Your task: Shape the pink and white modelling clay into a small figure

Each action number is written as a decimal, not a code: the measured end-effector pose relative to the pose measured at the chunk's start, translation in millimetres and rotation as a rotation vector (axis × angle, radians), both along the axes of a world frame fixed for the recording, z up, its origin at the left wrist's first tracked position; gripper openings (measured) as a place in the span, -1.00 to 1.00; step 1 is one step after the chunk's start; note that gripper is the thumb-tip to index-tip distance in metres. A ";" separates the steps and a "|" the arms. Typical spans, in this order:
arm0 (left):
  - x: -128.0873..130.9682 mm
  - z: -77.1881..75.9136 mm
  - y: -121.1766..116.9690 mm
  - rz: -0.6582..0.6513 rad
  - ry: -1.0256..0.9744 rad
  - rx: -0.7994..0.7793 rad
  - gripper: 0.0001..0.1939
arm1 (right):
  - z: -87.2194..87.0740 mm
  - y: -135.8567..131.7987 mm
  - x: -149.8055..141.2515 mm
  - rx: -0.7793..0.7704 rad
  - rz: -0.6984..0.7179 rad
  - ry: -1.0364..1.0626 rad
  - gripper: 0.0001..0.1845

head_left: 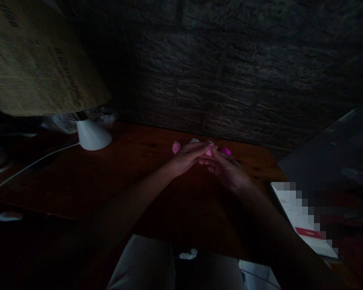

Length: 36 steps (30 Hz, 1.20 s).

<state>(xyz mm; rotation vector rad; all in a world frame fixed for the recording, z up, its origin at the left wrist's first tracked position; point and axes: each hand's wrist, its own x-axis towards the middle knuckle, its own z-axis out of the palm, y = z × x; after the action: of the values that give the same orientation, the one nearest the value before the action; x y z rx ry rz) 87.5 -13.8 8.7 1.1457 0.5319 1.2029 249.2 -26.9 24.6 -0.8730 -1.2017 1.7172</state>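
Note:
A small pink lump (209, 150), which looks like modelling clay, is pinched between both hands over the wooden table. My left hand (186, 157) reaches in from the left with its fingers laid along the lump. From the right, my right hand (231, 171) presses it with the thumb, its other fingers curled beneath. A light pink piece (176, 147) lies just left of my left hand. Behind the right hand a bright magenta piece (225, 151) shows in part. Past the left fingers a whitish piece (194, 140) is mostly covered.
The brown wooden table (124, 161) ends against a dark stone wall (199, 72). On the left stands a lamp with a white base (93, 135), a printed shade (42, 64) and a trailing white cord (33, 163). A white and red printed item (302, 225) lies at right.

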 end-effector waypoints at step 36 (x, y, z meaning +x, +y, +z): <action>-16.6 9.4 3.3 0.238 0.205 -0.239 -0.73 | -29.6 17.3 6.1 0.671 -0.045 -0.740 -0.72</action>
<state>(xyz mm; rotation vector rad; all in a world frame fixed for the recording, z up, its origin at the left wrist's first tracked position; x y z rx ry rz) 70.9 -10.5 18.0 1.0250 0.9644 1.1913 255.3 -9.6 -5.0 -1.1105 -2.0534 0.8236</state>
